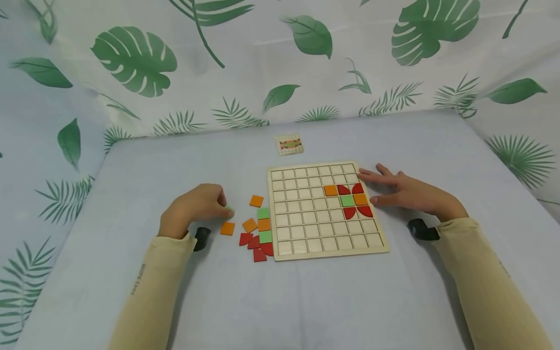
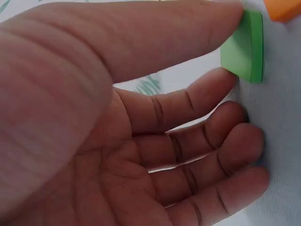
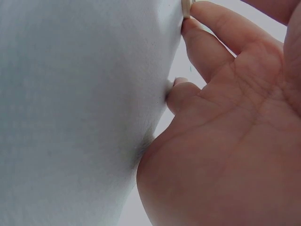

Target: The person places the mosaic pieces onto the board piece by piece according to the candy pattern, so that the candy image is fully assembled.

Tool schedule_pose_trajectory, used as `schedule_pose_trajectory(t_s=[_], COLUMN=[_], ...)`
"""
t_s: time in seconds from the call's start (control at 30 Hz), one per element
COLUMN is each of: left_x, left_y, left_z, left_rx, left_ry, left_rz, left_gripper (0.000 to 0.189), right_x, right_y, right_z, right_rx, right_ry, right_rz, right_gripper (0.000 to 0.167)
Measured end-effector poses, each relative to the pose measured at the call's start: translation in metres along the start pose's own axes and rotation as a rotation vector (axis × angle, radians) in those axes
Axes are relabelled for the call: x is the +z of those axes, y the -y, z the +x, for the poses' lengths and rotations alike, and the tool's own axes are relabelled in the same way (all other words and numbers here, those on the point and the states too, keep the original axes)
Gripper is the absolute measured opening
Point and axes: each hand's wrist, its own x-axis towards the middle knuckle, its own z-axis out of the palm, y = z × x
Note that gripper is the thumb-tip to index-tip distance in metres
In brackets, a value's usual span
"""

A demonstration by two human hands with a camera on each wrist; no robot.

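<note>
Green tile [image 2: 240, 47] is showing left of centre in the head view, the left hand [image 1: 197, 205] pinching it. Right of centre, the right hand [image 1: 407, 192] is touching the wooden board [image 1: 296, 219] with loosely extended fingers.

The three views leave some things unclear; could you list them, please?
Card, head view: pattern details too small.
Green tile, left wrist view: partly hidden by thumb.
Orange tile, left wrist view: cut off at top-right corner.
Board, right wrist view: cut off by top edge.
</note>
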Motion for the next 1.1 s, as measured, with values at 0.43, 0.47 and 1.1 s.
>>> schedule_pose_trajectory(t_s=[0.43,0.47,1.1], left_x=[0.001,0.001,0.012], left_y=[0.012,0.014,-0.011], left_z=[0.008,0.009,0.019], left_rx=[0.131,0.144,0.206], left_ry=[-0.097,-0.101,-0.098], left_rz=[-0.173,-0.218,-1.112], left_gripper=[0.015,0.015,0.042], right_x=[0.0,0.0,-0.002], right_y=[-0.001,-0.001,-0.001], right_z=[0.0,0.0,0.001], right_rx=[0.007,0.004,-0.014], right_ry=[0.005,0.005,0.003], right_rz=[0.013,0.011,0.0], right_gripper=[0.08,0.08,0.079])
